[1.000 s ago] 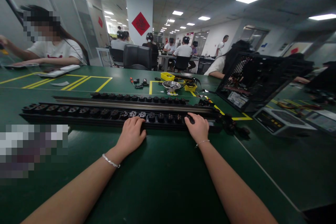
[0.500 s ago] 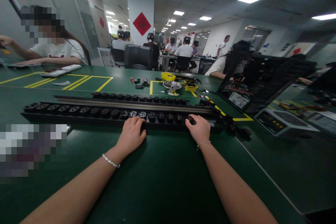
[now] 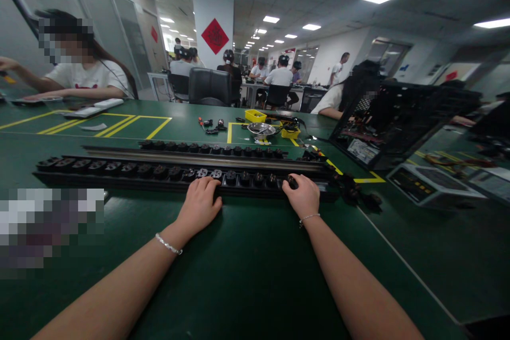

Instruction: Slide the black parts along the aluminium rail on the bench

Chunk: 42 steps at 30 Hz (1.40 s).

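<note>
A long black power strip [image 3: 143,171] with a row of round sockets lies across the green table in front of me. My left hand [image 3: 202,196] is on its near edge, just left of centre, with the fingers bent over the top beside two greyish sockets and the thumb held out to the right. Towards the strip's right end, my right hand [image 3: 303,192] has its thumb and fingers around a black socket [image 3: 292,183] in the row. The fingertips of both hands are partly hidden. Behind it lies a second black strip [image 3: 227,152] with similar sockets, beside a long metal channel [image 3: 191,158].
Farther back are a metal bowl [image 3: 261,130], a yellow bin [image 3: 255,116] and loose black parts [image 3: 220,125]. An open computer case [image 3: 370,133] and a grey boxy device [image 3: 430,183] stand at right. A co-worker [image 3: 95,71] sits at far left; another is behind the case.
Both hands stay nearly where they were on the strip, the right one shifting very slightly. The co-worker at left has moved their head a little.
</note>
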Available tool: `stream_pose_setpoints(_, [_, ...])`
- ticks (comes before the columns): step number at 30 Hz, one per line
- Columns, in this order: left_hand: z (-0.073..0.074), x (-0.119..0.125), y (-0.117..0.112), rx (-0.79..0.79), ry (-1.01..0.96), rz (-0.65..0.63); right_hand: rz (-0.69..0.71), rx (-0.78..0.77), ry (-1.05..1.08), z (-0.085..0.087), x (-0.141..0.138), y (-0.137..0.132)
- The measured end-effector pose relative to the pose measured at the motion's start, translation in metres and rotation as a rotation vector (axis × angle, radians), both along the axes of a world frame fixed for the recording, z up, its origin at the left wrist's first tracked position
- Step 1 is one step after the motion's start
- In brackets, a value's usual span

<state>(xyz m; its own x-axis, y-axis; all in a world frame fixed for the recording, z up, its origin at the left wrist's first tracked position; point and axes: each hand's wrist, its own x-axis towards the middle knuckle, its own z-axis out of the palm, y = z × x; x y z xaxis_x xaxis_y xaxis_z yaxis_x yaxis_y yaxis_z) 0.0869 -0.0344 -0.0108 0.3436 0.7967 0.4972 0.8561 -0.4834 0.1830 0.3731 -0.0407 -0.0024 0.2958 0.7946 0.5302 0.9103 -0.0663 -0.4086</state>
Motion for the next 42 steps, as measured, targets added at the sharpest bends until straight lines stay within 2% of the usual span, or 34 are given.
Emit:
stream_pose_setpoints(10, [-0.0007,-0.0007,0.0004,0.015,-0.008,-0.017,-0.002,-0.021,0.023,0.0016,0.0000,0.0004])
stream_pose_setpoints(17, [0.0011,0.0004,-0.0006,0.014,-0.007,-0.006,-0.099,-0.019,0.016,-0.0011,0.0051,0.0006])
stream_pose_setpoints(29, [0.0008,-0.0001,-0.0004,-0.004,-0.013,-0.008,-0.077,-0.078,0.027,0.0004,0.0088,0.0019])
stream_pose_setpoints(42, [0.0001,0.0001,-0.0001,-0.003,-0.008,-0.003,-0.104,-0.046,0.052,0.0000,0.0085,0.0020])
